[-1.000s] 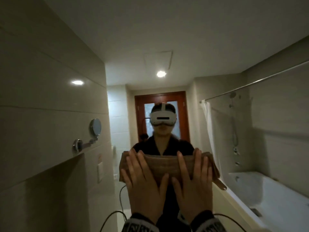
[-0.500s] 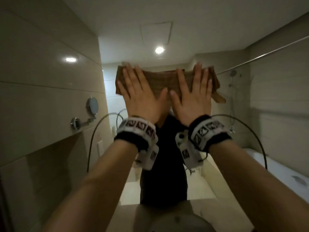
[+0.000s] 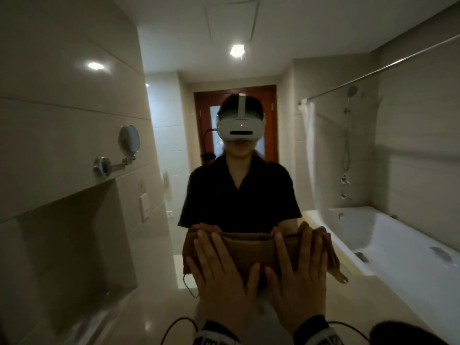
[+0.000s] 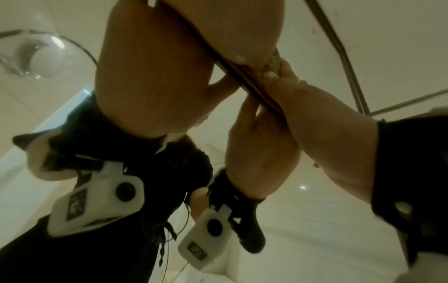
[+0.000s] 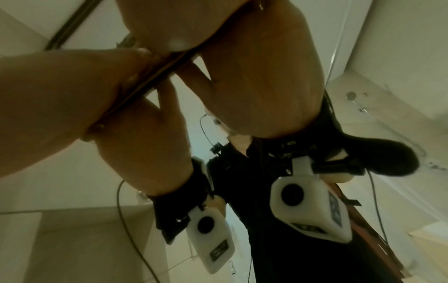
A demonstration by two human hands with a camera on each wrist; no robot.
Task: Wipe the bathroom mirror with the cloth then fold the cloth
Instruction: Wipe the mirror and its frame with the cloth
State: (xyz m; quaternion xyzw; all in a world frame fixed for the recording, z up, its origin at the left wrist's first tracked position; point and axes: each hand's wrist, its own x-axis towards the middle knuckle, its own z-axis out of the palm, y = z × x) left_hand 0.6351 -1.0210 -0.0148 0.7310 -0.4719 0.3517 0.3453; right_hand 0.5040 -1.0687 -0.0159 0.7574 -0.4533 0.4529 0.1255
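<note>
- Since half a second ago, you've slid the cloth (image 3: pixel 249 247) down the mirror (image 3: pixel 323 135) from high up to chest level of your reflection.
- Your left hand (image 3: pixel 219 277) and right hand (image 3: pixel 298 277) press it flat, fingers (image 3: pixel 305 245) straight and spread, clasping nothing.
- Reflected bathtub (image 3: pixel 398 240) lies to the right.

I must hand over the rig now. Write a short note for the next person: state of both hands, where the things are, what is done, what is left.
Left hand: flat, straight fingers pressing the brown cloth on the bathroom mirror.
Right hand: flat beside it, thumbs nearly touching, also pressing the cloth.
Cloth: spread wide under both palms, low on the glass, one corner hanging at the right.
Done: wiping is under way; how much glass is covered cannot be told.
Left: finish wiping, then fold the cloth.
</note>
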